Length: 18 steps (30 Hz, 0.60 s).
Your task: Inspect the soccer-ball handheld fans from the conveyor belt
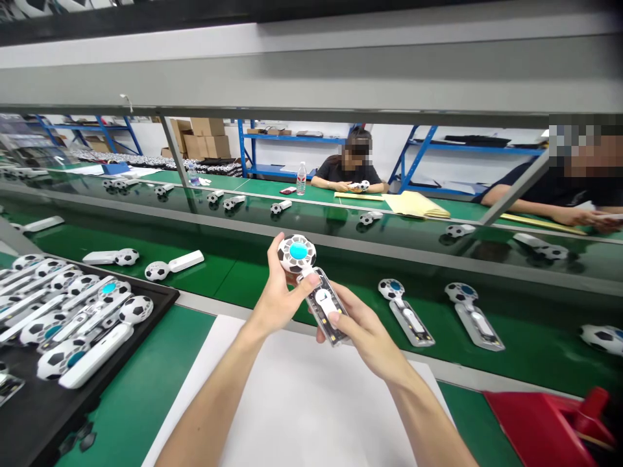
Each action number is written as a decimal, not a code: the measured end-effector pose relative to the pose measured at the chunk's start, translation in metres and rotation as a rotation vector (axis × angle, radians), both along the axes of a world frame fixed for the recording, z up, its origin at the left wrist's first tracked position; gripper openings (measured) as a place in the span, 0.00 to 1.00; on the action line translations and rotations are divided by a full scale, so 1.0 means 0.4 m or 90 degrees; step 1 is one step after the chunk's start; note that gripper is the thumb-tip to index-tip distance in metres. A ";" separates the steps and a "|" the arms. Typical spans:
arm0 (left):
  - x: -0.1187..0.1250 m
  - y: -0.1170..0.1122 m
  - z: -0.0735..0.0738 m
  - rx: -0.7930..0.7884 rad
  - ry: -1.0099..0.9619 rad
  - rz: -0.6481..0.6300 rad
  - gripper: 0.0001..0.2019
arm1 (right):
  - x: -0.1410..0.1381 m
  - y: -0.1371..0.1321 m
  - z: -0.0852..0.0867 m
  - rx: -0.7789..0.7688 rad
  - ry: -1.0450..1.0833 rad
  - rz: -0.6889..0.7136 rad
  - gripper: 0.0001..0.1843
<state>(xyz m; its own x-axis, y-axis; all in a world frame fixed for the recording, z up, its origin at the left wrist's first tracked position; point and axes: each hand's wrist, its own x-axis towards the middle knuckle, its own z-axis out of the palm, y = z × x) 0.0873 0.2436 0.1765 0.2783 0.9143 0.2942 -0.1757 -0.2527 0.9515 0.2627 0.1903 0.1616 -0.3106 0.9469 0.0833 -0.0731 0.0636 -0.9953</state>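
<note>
A handheld device [324,305] with a round football-patterned head, a bright blue disc on it and a clear handle showing inner parts is held above a white sheet [311,408]. My left hand [282,285] grips its neck and head, thumb on the top of the handle. My right hand [357,318] is closed round the lower handle, thumb on its front. Just beyond, on the green belt [341,272], lie a clear-handled device [406,314] and another clear-handled device [474,318], both to the right of my hands.
At left, a black tray [160,305] holds several football-patterned devices. A red bin [530,421] stands at the lower right. More devices lie along the belt. Across it, one person [355,162] handles a similar piece; another person [559,188] sits at right. A shelf beam [311,84] spans overhead.
</note>
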 end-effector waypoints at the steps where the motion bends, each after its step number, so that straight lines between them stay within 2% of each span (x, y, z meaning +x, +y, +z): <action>1: -0.002 0.003 -0.001 0.000 0.007 -0.005 0.46 | 0.001 -0.001 0.002 -0.010 0.008 0.012 0.28; 6: -0.006 0.006 -0.011 0.036 0.069 -0.012 0.49 | -0.006 -0.005 0.006 -0.059 0.070 0.017 0.31; 10: -0.003 -0.008 -0.015 0.140 0.152 -0.097 0.41 | -0.032 -0.001 -0.003 -0.178 0.205 0.029 0.22; 12: -0.008 -0.009 -0.013 0.163 0.151 -0.112 0.35 | -0.039 -0.007 0.004 -0.121 0.172 -0.101 0.19; 15: -0.032 0.007 -0.005 0.162 0.099 -0.034 0.29 | -0.020 -0.048 0.047 0.042 0.161 -0.324 0.17; 17: -0.054 0.023 0.002 0.157 0.072 0.037 0.26 | 0.018 -0.091 0.088 0.103 0.233 -0.352 0.14; 18: -0.065 0.030 0.006 0.157 0.061 0.067 0.24 | 0.043 -0.110 0.106 0.170 0.232 -0.424 0.11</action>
<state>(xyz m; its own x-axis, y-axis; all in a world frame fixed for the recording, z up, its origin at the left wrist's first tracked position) 0.0615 0.2557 0.1788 0.2222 0.8440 0.4882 -0.0488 -0.4905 0.8701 0.2800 0.1461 0.2039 0.4029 0.8573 0.3205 -0.2528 0.4407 -0.8613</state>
